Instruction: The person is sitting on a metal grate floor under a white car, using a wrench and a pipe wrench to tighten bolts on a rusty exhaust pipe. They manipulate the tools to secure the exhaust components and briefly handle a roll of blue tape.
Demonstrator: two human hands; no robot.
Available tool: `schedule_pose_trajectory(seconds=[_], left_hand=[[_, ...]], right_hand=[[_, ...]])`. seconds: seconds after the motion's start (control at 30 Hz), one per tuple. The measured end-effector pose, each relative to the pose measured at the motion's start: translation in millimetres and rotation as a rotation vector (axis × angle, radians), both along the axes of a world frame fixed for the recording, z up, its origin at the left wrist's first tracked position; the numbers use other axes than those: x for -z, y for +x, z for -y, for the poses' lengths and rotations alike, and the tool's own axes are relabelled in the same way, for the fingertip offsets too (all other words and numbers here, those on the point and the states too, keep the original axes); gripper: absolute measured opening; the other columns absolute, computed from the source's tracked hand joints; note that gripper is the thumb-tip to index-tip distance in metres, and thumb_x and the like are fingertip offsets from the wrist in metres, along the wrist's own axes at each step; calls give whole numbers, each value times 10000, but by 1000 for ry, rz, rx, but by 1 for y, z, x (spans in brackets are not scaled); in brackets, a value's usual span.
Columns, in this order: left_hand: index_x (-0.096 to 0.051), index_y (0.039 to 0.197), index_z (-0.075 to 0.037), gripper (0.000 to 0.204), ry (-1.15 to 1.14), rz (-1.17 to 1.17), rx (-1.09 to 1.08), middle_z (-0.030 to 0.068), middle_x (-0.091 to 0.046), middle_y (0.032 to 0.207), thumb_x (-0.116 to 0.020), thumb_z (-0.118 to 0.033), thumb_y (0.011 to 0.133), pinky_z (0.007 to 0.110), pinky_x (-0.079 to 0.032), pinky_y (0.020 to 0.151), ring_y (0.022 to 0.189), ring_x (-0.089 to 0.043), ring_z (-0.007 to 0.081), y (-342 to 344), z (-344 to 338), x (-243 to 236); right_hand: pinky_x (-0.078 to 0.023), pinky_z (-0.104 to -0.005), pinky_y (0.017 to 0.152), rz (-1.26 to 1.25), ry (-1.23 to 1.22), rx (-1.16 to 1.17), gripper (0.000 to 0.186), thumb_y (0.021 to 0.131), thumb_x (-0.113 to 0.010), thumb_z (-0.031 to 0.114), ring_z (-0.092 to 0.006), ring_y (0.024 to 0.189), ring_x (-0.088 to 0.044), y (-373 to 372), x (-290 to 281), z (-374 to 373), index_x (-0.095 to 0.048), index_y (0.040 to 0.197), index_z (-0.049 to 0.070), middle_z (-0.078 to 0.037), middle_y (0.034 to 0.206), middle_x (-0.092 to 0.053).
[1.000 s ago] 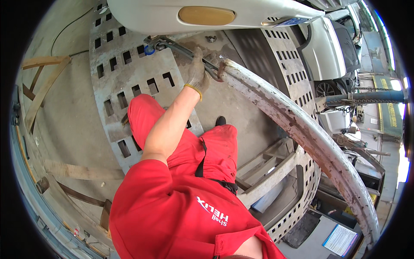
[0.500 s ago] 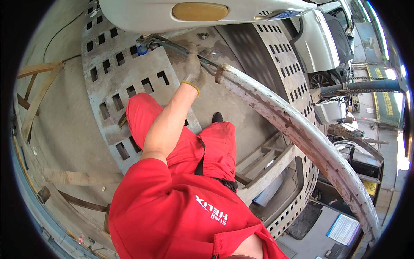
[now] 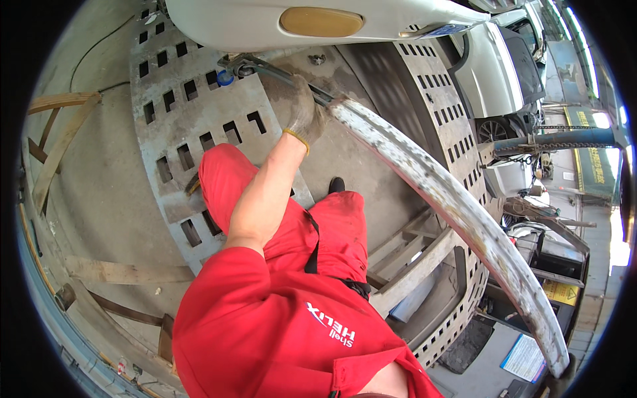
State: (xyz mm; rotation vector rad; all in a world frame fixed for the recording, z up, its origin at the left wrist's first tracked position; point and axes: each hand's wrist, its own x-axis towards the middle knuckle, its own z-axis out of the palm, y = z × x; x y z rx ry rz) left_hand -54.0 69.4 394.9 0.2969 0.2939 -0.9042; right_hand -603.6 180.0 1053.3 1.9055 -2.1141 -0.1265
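My left hand (image 3: pixel 305 109), in a pale work glove with a yellow cuff, is closed at the upper end of a long curved metal beam (image 3: pixel 459 202). Worn white and grey, with scuffs and rusty spots, the beam arcs down to the lower right rim. A slim grey metal bracket (image 3: pixel 273 71) runs on from the gloved hand to the upper left, beside a small blue round cap (image 3: pixel 225 77). At the beam's lower end a dark shape (image 3: pixel 565 383) may be my right hand; its fingers do not show.
A white bumper (image 3: pixel 391 33) with an amber lamp hangs over the top. Slotted metal ramps (image 3: pixel 169 136) flank my legs. A wooden frame (image 3: pixel 126 270) stands left, a metal frame (image 3: pixel 424 262) right. Behind are a white vehicle (image 3: pixel 481 73) and a blue post with chain (image 3: pixel 564 139).
The beam has rolled about its length, so a lighter, spotted face shows. Its lower end has shifted slightly left. My left hand stays closed at the upper end.
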Motion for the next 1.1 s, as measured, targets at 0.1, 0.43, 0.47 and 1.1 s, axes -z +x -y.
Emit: schedule_pose_trajectory(seconds=[0.1,0.43,0.47,1.1], left_hand=[[-495,1375,-105,692,-47,-74,-9,144,-635,1208,-415,-712,1052,558,-607,971,1070,-681,337,10,-6,17],[-613,985,-24,993,-104,-479,-183,216,-603,861,-192,-921,917,655,-571,814,793,-643,429,48,0,14],[-615,986,-25,996,-68,-468,-219,208,-608,859,-207,-931,907,654,-575,817,804,-655,427,52,2,22],[-610,1307,-145,515,-218,-130,-529,143,-617,1329,-479,-571,1048,658,-574,976,1192,-634,359,176,0,156]], right_hand=[[-480,-423,1075,45,91,59,619,817,-776,-28,-324,1208,-617,10,11,20,-608,1412,-26,-164,1313,-669],[-468,-275,925,231,221,-131,751,518,-581,-53,-188,1013,-573,-17,67,98,-584,1264,42,-29,1105,-612],[-472,-290,944,204,237,-167,752,523,-601,-59,-193,1031,-586,-15,77,106,-590,1268,41,-36,1110,-626],[-369,-387,1191,-8,560,-121,781,767,-583,-118,-299,1369,-521,15,120,193,-490,1539,-48,-173,1479,-585]])
